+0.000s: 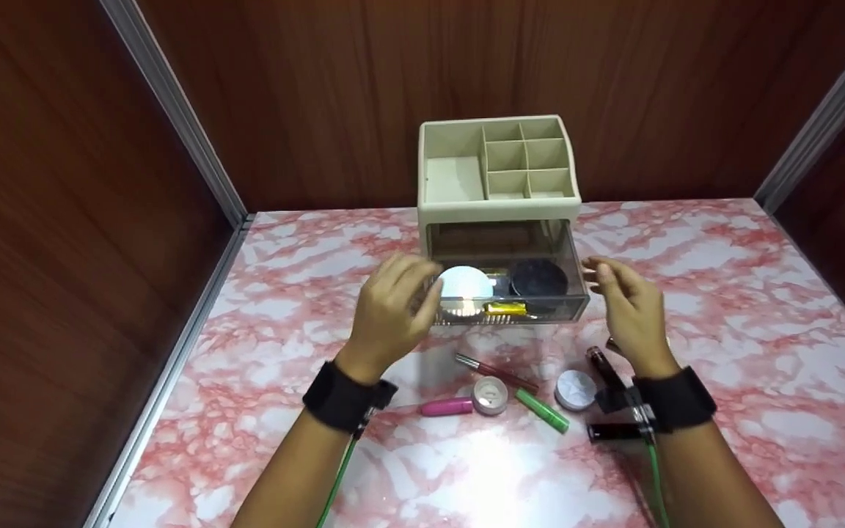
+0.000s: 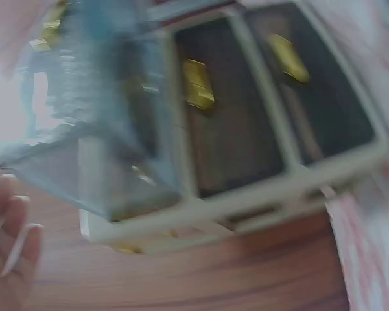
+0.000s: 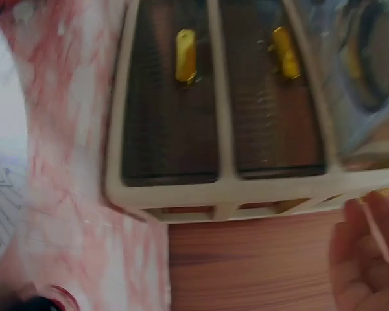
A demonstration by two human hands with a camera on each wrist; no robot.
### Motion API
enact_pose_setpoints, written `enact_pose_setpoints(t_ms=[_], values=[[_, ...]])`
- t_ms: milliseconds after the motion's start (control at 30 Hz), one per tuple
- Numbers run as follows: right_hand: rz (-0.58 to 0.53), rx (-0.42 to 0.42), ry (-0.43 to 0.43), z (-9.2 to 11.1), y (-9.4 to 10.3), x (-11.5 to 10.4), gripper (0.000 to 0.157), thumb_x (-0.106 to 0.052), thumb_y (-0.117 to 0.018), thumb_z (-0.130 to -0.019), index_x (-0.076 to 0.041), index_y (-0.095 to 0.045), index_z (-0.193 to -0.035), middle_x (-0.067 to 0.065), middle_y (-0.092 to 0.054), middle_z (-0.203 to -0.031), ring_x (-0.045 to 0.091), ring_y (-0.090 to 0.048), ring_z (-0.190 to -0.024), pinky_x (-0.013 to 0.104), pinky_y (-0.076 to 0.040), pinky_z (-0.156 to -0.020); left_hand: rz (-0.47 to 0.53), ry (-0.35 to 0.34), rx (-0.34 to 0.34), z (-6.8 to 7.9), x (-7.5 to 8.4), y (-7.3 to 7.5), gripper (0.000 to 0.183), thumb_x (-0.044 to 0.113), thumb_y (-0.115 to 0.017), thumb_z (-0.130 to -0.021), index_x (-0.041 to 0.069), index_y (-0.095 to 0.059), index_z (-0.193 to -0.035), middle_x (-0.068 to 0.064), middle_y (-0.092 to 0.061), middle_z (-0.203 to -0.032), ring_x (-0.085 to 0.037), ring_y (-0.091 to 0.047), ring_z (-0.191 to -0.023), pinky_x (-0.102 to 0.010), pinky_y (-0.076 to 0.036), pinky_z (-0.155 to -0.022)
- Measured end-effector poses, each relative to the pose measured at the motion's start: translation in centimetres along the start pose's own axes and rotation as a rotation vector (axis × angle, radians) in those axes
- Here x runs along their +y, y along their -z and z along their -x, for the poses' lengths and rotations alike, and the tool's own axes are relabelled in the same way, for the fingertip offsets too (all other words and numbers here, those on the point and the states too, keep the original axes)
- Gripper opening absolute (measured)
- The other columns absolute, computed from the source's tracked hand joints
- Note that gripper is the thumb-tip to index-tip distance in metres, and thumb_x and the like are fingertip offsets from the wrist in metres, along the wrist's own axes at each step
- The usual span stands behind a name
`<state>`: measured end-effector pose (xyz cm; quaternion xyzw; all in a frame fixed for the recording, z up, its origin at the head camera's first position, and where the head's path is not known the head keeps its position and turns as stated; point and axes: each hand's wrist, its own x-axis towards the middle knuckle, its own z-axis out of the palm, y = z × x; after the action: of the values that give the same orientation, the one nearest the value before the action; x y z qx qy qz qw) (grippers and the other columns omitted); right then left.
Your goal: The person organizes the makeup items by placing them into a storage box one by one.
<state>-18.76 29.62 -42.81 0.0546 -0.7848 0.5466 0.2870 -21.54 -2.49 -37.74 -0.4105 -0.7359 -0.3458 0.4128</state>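
Note:
A cream cosmetics organizer [image 1: 499,211] stands at the back of the table with its clear top drawer [image 1: 576,312] pulled out. Inside the drawer lie a white round item [image 1: 464,283] and a black round item [image 1: 538,279]. My left hand [image 1: 392,312] is at the drawer's left front corner, fingers loosely bent; whether it touches the drawer is unclear. Just off the drawer's right side, my right hand [image 1: 631,308] holds nothing, its fingers relaxed. In the blurred wrist views, the lower drawers show gold handles [image 2: 198,84] and the right fingers [image 3: 356,246] appear beside the organizer.
In front of the organizer lie a pink tube [image 1: 447,407], a green tube [image 1: 542,411], a dark red lip gloss tube [image 1: 499,372], two small round jars [image 1: 490,396] and dark tubes [image 1: 604,367] near my right wrist. Wood panels [image 1: 305,95] enclose the marbled table [image 1: 283,308].

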Motion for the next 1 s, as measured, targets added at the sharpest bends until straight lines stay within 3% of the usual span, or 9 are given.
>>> enact_pose_setpoints(t_ms=[133, 267, 367, 433, 567, 700, 1000], values=[[0.026, 0.008, 0.209, 1.7, 0.4, -1.0, 0.025, -0.01, -0.05, -0.102, 0.002, -0.067, -0.116, 0.016, -0.07, -0.106, 0.012, -0.065, -0.093, 0.021, -0.049, -0.085, -0.064, -0.017, 0.04, 2.4, -0.6, 0.3, 0.011, 0.014, -0.068, -0.088, 0.004, -0.063, -0.086, -0.004, -0.061, -0.077, -0.017, -0.056, -0.07, -0.03, -0.049, -0.067], [0.111, 0.031, 0.452, 3.0, 0.3, -1.9, 0.033, -0.021, -0.055, -0.101, 0.009, -0.069, -0.105, 0.021, -0.07, -0.095, 0.012, -0.065, -0.09, 0.017, -0.047, -0.085, -0.068, 0.031, -0.008, 4.2, -1.0, 0.2, 0.016, 0.019, -0.07, -0.089, 0.005, -0.063, -0.086, -0.003, -0.063, -0.076, -0.016, -0.058, -0.066, -0.03, -0.05, -0.064], [0.122, 0.04, 0.552, 3.5, 0.2, -2.3, 0.043, -0.031, -0.057, -0.098, 0.01, -0.07, -0.095, 0.02, -0.071, -0.088, 0.018, -0.068, -0.083, 0.016, -0.047, -0.083, -0.052, 0.047, -0.061, 4.9, -1.1, -0.1, 0.013, 0.016, -0.07, -0.089, 0.004, -0.064, -0.09, -0.004, -0.066, -0.081, -0.017, -0.062, -0.071, -0.029, -0.053, -0.068], [0.133, 0.032, 0.572, 3.6, 0.2, -2.1, 0.038, -0.03, -0.062, -0.096, 0.007, -0.072, -0.091, 0.016, -0.071, -0.085, 0.021, -0.068, -0.078, 0.015, -0.047, -0.081, -0.046, 0.047, -0.083, 5.1, -1.0, -0.4, 0.013, 0.015, -0.07, -0.09, 0.004, -0.065, -0.092, -0.004, -0.067, -0.083, -0.017, -0.063, -0.073, -0.027, -0.054, -0.068], [0.191, 0.006, 0.576, 3.5, 0.5, -0.8, 0.011, -0.006, -0.077, -0.082, 0.001, -0.074, -0.089, 0.009, -0.072, -0.083, 0.02, -0.067, -0.073, 0.014, -0.047, -0.077, -0.047, 0.051, -0.089, 5.2, -0.9, -0.7, 0.011, 0.015, -0.07, -0.09, 0.004, -0.066, -0.09, -0.003, -0.067, -0.082, -0.015, -0.063, -0.073, -0.026, -0.054, -0.067], [0.249, 0.007, 0.573, 3.2, 0.8, -0.4, 0.025, 0.012, -0.08, -0.068, -0.002, -0.075, -0.088, 0.005, -0.072, -0.082, 0.019, -0.066, -0.071, 0.015, -0.047, -0.073, -0.036, 0.055, -0.08, 5.0, -0.8, -0.8, 0.01, 0.013, -0.071, -0.089, 0.004, -0.066, -0.089, -0.004, -0.068, -0.082, -0.016, -0.063, -0.072, -0.026, -0.054, -0.067], [0.266, 0.043, 0.52, 2.4, 0.2, -1.6, 0.019, 0.009, -0.079, -0.074, -0.001, -0.076, -0.089, 0.004, -0.073, -0.084, 0.016, -0.068, -0.074, 0.013, -0.047, -0.072, -0.042, 0.085, -0.069, 4.2, -1.3, -1.0, 0.01, 0.012, -0.07, -0.09, 0.004, -0.066, -0.087, -0.003, -0.067, -0.079, -0.014, -0.061, -0.068, -0.026, -0.053, -0.062]])
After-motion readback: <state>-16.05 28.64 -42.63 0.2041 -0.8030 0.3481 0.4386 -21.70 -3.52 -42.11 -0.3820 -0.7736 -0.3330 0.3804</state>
